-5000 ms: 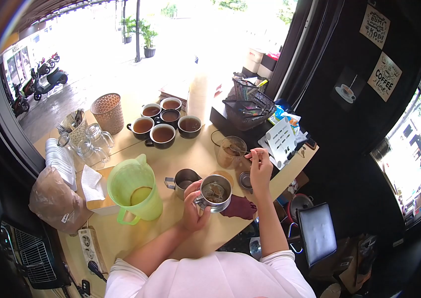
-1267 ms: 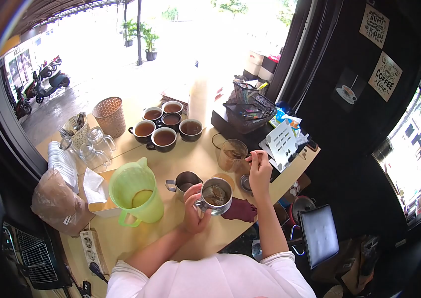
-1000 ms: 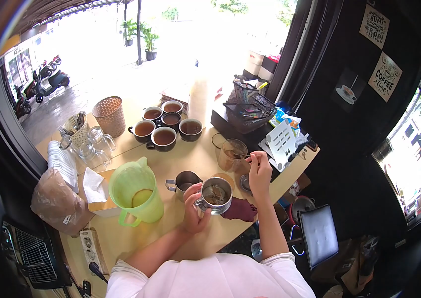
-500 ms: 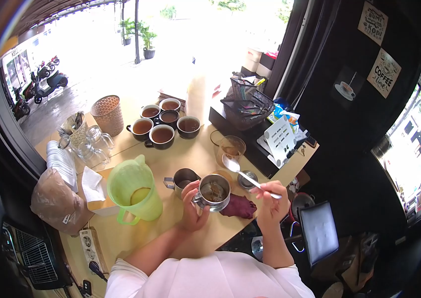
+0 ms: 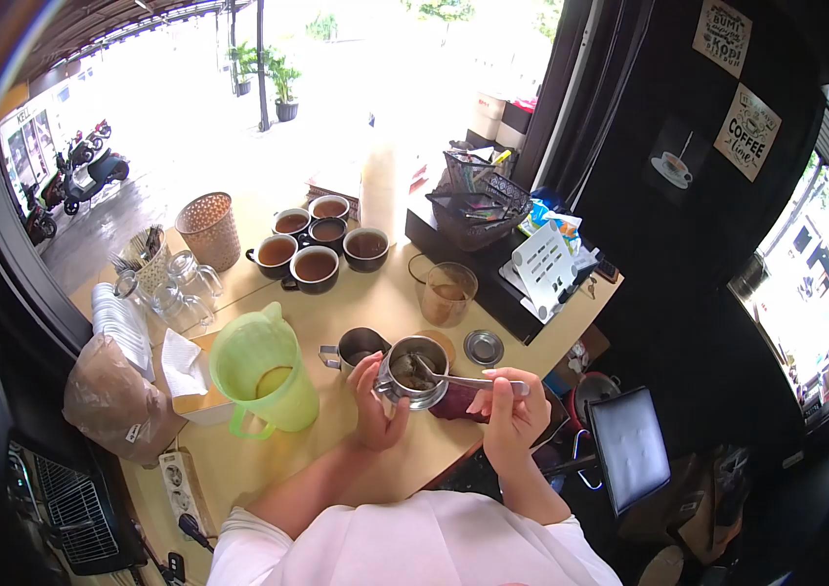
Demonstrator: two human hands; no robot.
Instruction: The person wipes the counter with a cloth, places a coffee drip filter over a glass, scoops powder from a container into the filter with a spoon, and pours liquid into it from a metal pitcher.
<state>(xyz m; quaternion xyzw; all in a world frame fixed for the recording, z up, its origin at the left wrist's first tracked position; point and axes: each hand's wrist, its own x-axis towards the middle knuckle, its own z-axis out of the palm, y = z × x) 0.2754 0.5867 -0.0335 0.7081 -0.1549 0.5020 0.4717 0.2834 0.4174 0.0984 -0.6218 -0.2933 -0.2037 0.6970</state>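
Observation:
My left hand (image 5: 375, 405) is curled around a small stainless steel cup (image 5: 437, 363) with a wide metal flange at its base. Dark, wet-looking contents lie inside, too unclear to name. In my right hand (image 5: 514, 415) is a metal spoon (image 5: 473, 382), pinched by its handle, with its bowl down in the cup. Just behind my left fingers stands a steel pitcher (image 5: 363, 344). A maroon cloth (image 5: 458, 402) lies partly hidden under my right hand. Beyond the cup sit a clear glass cup (image 5: 447, 295) with brown liquid and a round metal lid (image 5: 484, 348).
Several dark cups (image 5: 316, 270) of brown liquid stand together farther back. A green plastic jug (image 5: 273, 376) is on the left, near glass mugs (image 5: 180, 303) and a woven basket (image 5: 209, 230). A black box (image 5: 492, 283) borders the right, and a power strip (image 5: 183, 488) the near left.
My right hand has lowered and shifted left, bringing the spoon's bowl from beside the glass cup down into the steel cup. My left hand keeps its hold, nearly in place.

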